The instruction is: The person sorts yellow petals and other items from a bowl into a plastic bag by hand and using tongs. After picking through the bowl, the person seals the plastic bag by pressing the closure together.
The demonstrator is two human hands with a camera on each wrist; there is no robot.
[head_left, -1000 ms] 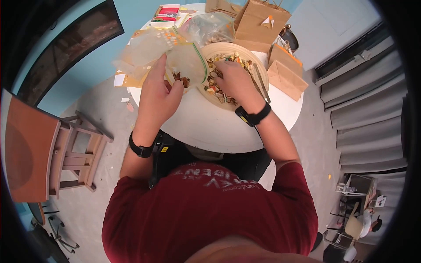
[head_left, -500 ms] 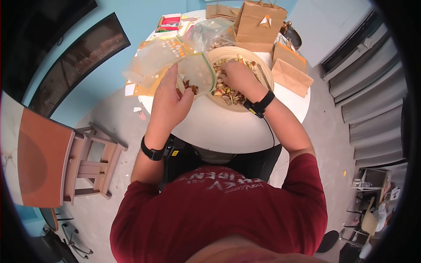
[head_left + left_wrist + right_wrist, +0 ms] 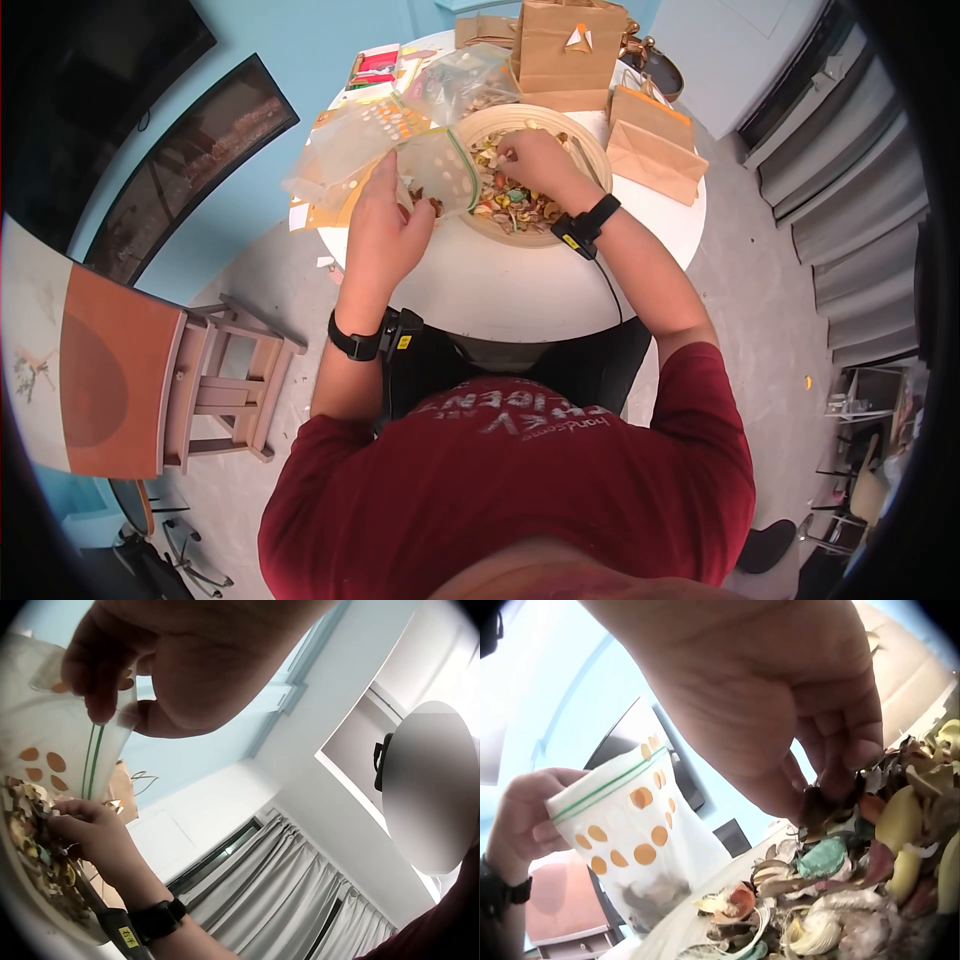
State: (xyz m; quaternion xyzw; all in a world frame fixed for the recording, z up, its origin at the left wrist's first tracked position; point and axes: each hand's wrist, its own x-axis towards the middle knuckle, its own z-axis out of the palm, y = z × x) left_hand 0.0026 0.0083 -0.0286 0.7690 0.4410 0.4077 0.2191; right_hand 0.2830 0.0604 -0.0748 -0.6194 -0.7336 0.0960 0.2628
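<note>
We see a person's left hand (image 3: 388,225) pinching the mouth of a zip-top bag (image 3: 440,168) between thumb and fingertips, near one end of its green zip strip (image 3: 93,760). The bag is translucent, printed with orange petal-like spots, and stands just to the left of a round plate (image 3: 596,140), with its mouth turned toward the plate. Brown dried pieces (image 3: 656,896) lie in the lower part of the bag.

Our right hand (image 3: 543,162) reaches over the plate, its fingers bent and drawn together, the fingertips down in a heap of potpourri (image 3: 515,205). Thumb and fingers close on some of it; we cannot tell exactly which pieces they have hold of. The heap covers much of the plate: yellow, red and brown curls, with a green piece (image 3: 823,857) near the fingertips. A slim, dark tool (image 3: 587,162) lies along the plate's right side.

The plate rests on a white table (image 3: 480,290). Beyond it we see a clear plastic bag (image 3: 465,80) and a tall brown paper bag (image 3: 568,55), while a smaller paper bag (image 3: 652,150) lies on the right. A second spotted bag (image 3: 345,145) spreads out beyond our left hand.
</note>
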